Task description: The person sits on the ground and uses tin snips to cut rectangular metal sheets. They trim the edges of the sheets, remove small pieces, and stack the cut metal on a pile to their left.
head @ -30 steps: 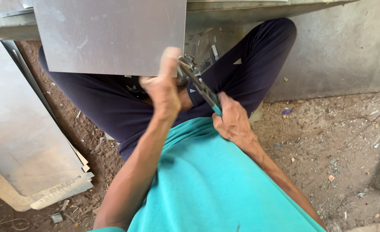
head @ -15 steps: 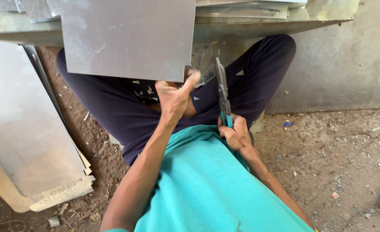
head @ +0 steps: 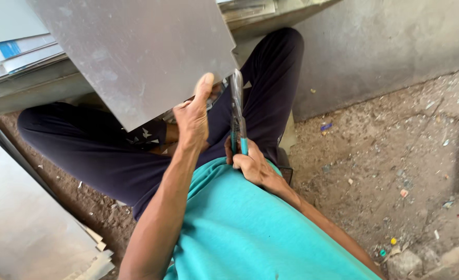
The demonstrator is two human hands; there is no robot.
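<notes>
**Snips swing upright to the sheet's corner**

The person sits on the dirt floor [head: 385, 155] with dark-trousered legs drawn up, and works a grey metal sheet [head: 136, 52] held out in front of the chest. The left hand [head: 192, 116] grips the sheet's lower edge, thumb pressed up against the underside near the corner, fingers clenched on the metal. The right hand [head: 250, 165] is closed around the teal handles of a pair of tin snips [head: 237, 116].

A second ago the snips lay slanted across the lap, blades pointing away from the sheet. Half a second ago they were nearly upright. Now they stand vertical, their tips touching or just beside the sheet's lower right corner; whether the blades have bitten into the metal cannot be told from here. The sheet has also tilted, its right corner dipping toward the blades. Judged from that, tool and metal have been brought together for a cut starting at this corner.

More sheets lie stacked [head: 17, 52] at upper left, and a large pale panel [head: 27, 223] rests on the ground at lower left. A concrete wall [head: 385, 46] rises behind.
</notes>
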